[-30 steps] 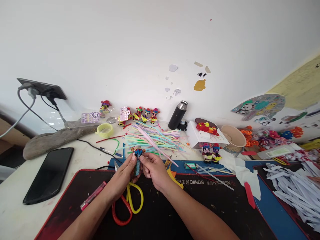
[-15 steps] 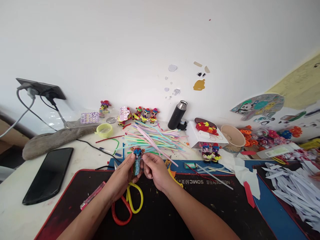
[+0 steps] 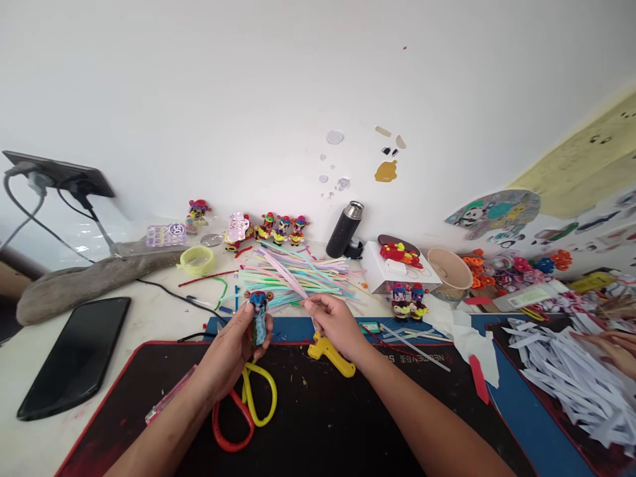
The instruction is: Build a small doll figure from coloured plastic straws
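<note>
My left hand (image 3: 243, 344) is closed around a small figurine (image 3: 259, 319) with a blue headpiece and light-blue body, held upright. Over the near end of a pink strip (image 3: 283, 268), at the pile of pastel strips (image 3: 318, 278), is my right hand (image 3: 335, 324). Its fingers are curled together, and whether they grip the strip is hidden. Just below that hand lies a yellow glue gun (image 3: 335, 358), partly covered. Scissors with one red and one yellow handle (image 3: 258, 397) lie beneath my left wrist, their blades mostly hidden.
Several finished figurines (image 3: 283, 230) stand along the wall. A black flask (image 3: 345, 228) leans beside a white box (image 3: 392, 271). A phone (image 3: 74, 358) lies left; white paper strips (image 3: 571, 384) are heaped right, with another person's hand (image 3: 609, 348) beside them.
My right hand has left the figurine and moved right, to the strips above the glue gun. The left hand keeps hold of the figurine. The whole view has shifted slightly.
</note>
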The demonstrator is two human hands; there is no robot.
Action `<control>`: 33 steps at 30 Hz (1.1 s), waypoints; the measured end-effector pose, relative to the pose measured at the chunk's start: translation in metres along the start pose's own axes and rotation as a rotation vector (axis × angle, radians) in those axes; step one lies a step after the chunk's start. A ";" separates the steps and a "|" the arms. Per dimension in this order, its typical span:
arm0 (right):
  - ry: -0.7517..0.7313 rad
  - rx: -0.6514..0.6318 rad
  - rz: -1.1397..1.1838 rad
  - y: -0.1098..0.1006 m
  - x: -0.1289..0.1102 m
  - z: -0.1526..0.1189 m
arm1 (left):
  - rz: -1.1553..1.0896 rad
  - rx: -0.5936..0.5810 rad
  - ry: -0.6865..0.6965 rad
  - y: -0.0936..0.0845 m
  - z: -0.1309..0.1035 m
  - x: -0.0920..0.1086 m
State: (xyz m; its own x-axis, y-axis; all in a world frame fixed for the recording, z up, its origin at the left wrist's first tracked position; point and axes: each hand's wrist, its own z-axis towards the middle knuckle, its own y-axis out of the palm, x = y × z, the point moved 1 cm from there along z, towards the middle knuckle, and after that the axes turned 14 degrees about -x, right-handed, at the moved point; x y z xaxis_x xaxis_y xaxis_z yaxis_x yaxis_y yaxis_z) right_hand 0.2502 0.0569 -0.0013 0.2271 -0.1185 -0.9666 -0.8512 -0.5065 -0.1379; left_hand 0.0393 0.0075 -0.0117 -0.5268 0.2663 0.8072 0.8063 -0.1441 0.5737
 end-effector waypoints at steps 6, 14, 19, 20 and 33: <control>0.125 0.096 -0.691 -0.023 -0.004 0.007 | 0.021 0.016 -0.001 -0.001 0.001 0.001; 0.195 0.094 -1.004 -0.024 0.007 0.018 | 0.043 0.031 0.006 -0.003 0.002 0.002; 0.147 0.126 -0.906 -0.031 0.010 0.018 | 0.018 0.024 0.000 -0.003 0.002 0.000; 0.134 0.137 -0.883 -0.033 0.010 0.018 | 0.012 0.026 0.000 -0.004 0.002 0.000; 0.024 0.035 -0.433 -0.026 0.001 0.002 | -0.033 0.030 0.021 -0.002 0.003 0.003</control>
State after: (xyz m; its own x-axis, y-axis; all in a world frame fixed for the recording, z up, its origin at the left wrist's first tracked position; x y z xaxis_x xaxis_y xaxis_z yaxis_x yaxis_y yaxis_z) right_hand 0.2720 0.0715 0.0009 0.5776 0.0787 -0.8125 -0.6900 -0.4847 -0.5375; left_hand 0.0366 0.0119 -0.0108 -0.5584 0.2498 0.7911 0.7961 -0.1068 0.5957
